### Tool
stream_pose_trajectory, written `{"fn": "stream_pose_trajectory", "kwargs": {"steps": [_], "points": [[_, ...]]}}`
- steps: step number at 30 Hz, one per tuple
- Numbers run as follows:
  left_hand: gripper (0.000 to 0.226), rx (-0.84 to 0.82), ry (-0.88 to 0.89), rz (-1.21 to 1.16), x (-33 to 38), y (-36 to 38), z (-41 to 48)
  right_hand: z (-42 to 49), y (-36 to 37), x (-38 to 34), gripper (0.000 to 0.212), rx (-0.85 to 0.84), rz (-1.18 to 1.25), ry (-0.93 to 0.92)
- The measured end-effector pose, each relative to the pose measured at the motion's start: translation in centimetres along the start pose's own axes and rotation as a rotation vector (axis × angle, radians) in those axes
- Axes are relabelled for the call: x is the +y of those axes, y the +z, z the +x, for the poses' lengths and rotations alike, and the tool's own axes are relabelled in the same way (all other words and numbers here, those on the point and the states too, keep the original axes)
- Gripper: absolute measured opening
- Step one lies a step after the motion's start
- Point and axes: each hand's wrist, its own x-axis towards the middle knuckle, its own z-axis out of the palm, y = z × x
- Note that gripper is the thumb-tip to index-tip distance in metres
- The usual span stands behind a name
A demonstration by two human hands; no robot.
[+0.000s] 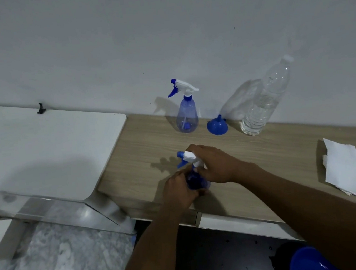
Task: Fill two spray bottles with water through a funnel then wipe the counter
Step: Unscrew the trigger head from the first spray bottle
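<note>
Head view: a blue spray bottle [195, 180] stands near the counter's [262, 159] front edge; the left hand [179, 192] wraps its body, fingers closed on it; the right hand [215, 163] grips the white trigger head [189, 156] above; behind, by the wall, a second spray bottle [186, 114], a funnel [217, 126] mouth-down, a water bottle [265, 100]; paper towels [349, 167] lie far right.
</note>
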Motion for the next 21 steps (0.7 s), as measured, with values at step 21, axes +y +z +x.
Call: {"fn": "stream_pose_trajectory", "kwargs": {"steps": [21], "points": [[0.080,-0.018,0.036,-0.002,0.5,0.0,0.4,-8.6,6.3,8.1,0.060,-0.007,-0.456,0.431]]}}
